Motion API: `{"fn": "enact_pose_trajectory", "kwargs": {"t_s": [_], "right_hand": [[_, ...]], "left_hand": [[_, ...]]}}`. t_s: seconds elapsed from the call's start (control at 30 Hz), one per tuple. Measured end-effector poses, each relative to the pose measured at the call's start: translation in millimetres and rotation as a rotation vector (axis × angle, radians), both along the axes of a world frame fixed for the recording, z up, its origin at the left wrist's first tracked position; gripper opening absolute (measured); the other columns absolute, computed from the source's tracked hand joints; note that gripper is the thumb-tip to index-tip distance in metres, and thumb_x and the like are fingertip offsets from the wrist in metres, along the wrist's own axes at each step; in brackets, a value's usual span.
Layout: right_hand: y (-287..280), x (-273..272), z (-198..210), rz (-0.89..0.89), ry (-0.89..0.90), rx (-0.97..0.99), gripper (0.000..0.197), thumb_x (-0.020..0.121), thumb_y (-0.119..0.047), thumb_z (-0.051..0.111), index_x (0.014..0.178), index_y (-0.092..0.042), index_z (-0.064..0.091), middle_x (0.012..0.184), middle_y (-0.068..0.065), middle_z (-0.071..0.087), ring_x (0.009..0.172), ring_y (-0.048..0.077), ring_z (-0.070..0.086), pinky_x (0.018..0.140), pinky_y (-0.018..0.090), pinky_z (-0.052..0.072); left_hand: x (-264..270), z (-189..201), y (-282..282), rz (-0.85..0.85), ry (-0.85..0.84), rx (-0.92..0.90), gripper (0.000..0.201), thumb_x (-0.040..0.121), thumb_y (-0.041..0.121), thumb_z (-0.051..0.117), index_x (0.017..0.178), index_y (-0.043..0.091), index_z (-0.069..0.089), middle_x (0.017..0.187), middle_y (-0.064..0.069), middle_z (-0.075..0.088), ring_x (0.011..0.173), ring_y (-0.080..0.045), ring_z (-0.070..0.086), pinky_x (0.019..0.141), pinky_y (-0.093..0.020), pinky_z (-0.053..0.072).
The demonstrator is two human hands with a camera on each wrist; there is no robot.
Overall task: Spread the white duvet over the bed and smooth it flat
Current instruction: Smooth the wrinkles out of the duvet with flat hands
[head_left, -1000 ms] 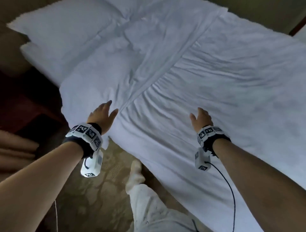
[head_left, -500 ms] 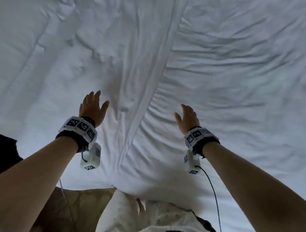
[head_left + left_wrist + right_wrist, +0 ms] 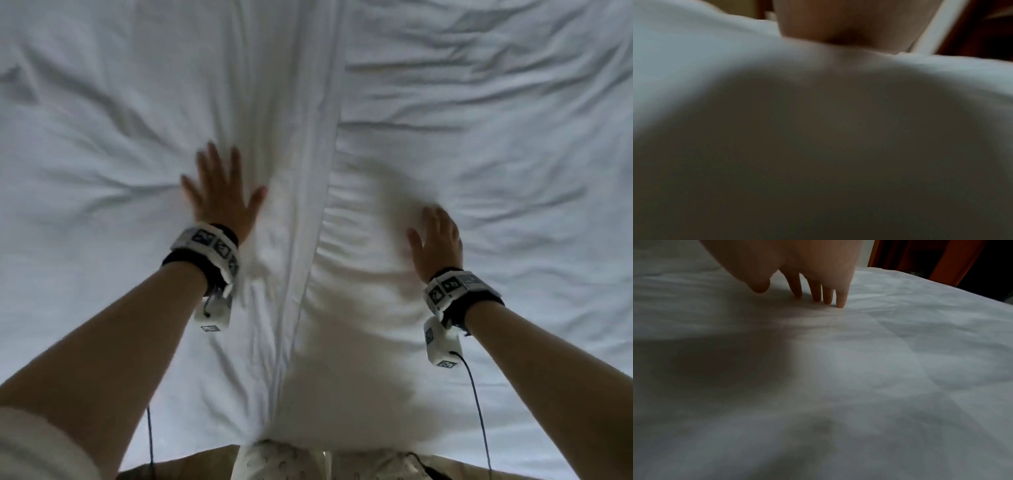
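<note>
The white duvet [image 3: 479, 178] fills the head view, wrinkled, with a long folded hem [image 3: 308, 205] running from the top centre down to the near edge. My left hand [image 3: 219, 192] lies flat with spread fingers on the cloth left of the hem. To the right of the hem my right hand [image 3: 435, 236] presses down with straight fingers. In the right wrist view the right hand's fingertips [image 3: 840, 303] touch the duvet [image 3: 879, 369]. The left wrist view is blurred, showing only the palm [image 3: 838, 21] against white cloth [image 3: 694, 48].
The near edge of the bed [image 3: 342, 442] hangs just in front of my legs [image 3: 281, 466], over beige floor. Dark wooden furniture [image 3: 941, 259] stands beyond the far side of the bed in the right wrist view.
I have leaned further over the bed. Both hands have moved forward and come down flat onto the duvet, one on each side of the hem.
</note>
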State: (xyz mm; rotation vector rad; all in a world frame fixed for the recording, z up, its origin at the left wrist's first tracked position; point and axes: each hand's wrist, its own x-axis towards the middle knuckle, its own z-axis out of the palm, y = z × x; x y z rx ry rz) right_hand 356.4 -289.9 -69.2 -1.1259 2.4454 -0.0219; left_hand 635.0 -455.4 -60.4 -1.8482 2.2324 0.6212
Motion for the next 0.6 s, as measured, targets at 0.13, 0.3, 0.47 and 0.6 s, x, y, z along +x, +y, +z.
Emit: {"fn": "enact_pose_trajectory", "kwargs": {"t_s": [0.13,0.3,0.47,0.6], "right_hand": [[-28,17,4,-0.029,0.008,0.016,0.058,0.097,-0.037,0.04,0.148,-0.012,0.026,0.157,0.011,0.019,0.144,0.029,0.019,0.116,0.041,0.02],[-60,42,7,0.11,-0.005,0.022,0.058,0.098,-0.037,0.038,0.149,-0.015,0.022,0.158,0.008,0.016,0.146,0.025,0.013,0.118,0.039,0.015],[-66,57,-4,0.138,0.004,0.012,0.062,0.096,-0.044,0.034,0.148,-0.013,0.025,0.157,0.009,0.019,0.146,0.026,0.015,0.119,0.04,0.017],[-65,54,-6,0.11,0.008,0.025,0.067,0.092,-0.05,0.027,0.149,-0.014,0.022,0.157,0.009,0.019,0.146,0.026,0.015,0.119,0.04,0.016]], "left_hand": [[-57,27,10,-0.437,0.225,0.019,0.067,0.093,0.055,0.02,0.15,0.029,-0.005,0.159,-0.002,-0.013,0.148,-0.024,-0.011,0.116,-0.051,-0.006],[45,18,-95,0.243,0.035,-0.137,0.069,0.097,0.044,0.033,0.151,0.014,0.002,0.159,-0.015,-0.005,0.147,-0.032,-0.005,0.115,-0.06,0.0],[83,-6,-112,0.299,-0.076,-0.127,0.068,0.097,0.042,0.028,0.151,0.01,0.003,0.156,-0.025,-0.002,0.146,-0.039,-0.002,0.113,-0.064,0.001],[-13,-13,-64,0.016,-0.011,0.028,0.068,0.099,0.044,0.024,0.15,0.011,-0.005,0.157,-0.019,-0.009,0.147,-0.034,-0.007,0.115,-0.061,0.001]]}}
